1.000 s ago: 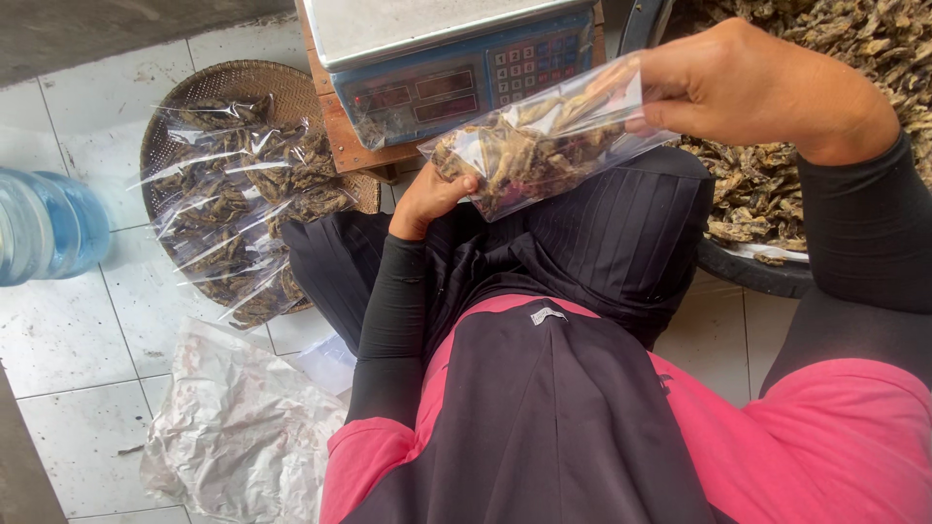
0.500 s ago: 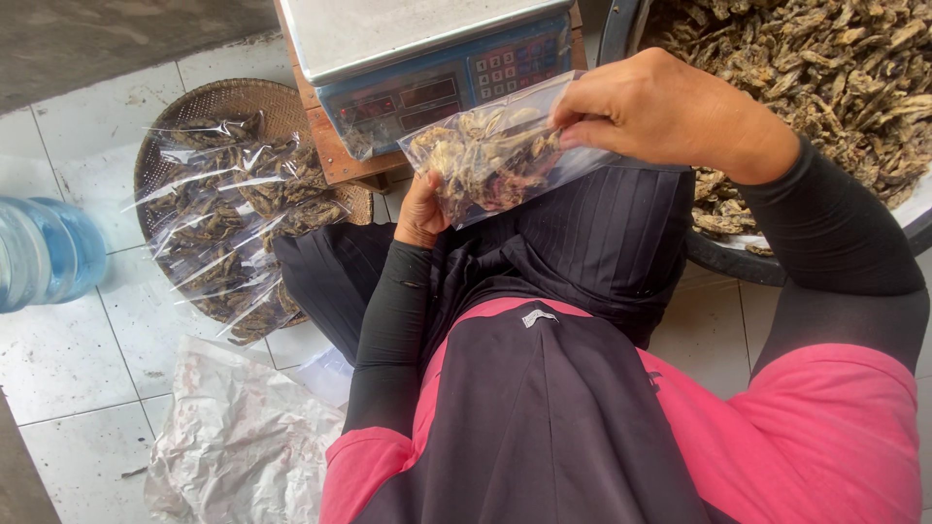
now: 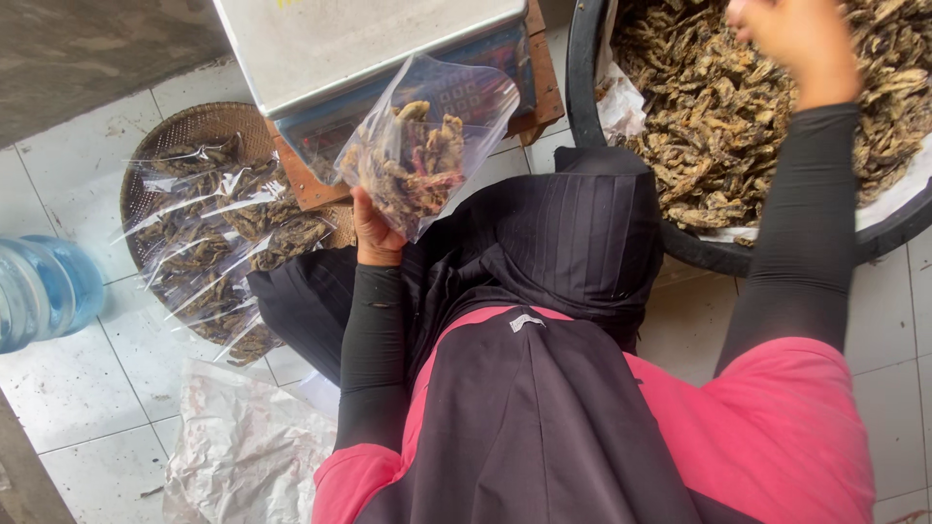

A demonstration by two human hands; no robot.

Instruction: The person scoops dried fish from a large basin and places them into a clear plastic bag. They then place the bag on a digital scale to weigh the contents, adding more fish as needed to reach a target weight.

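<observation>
Holding the clear plastic bag of dried brown pieces (image 3: 419, 146) from below, our left hand (image 3: 374, 233) clasps soft, light, crinkly film; our right hand (image 3: 791, 39) hovers over the black tub (image 3: 621, 209), its closure unclear.

The floor (image 3: 87, 388) is laid with pale square tiles, scuffed and speckled with dirt, the grout lines dark between them. Along the upper left runs a band of rough grey concrete (image 3: 97, 49), and a strip of the same grey cuts the bottom left corner. A blue-tinted water bottle (image 3: 39, 291) lies at the left edge on the tiles. A crumpled sheet of whitish plastic (image 3: 243, 446) lies spread on the floor below it. Soft, even daylight falls over everything, with no hard shadows.
</observation>
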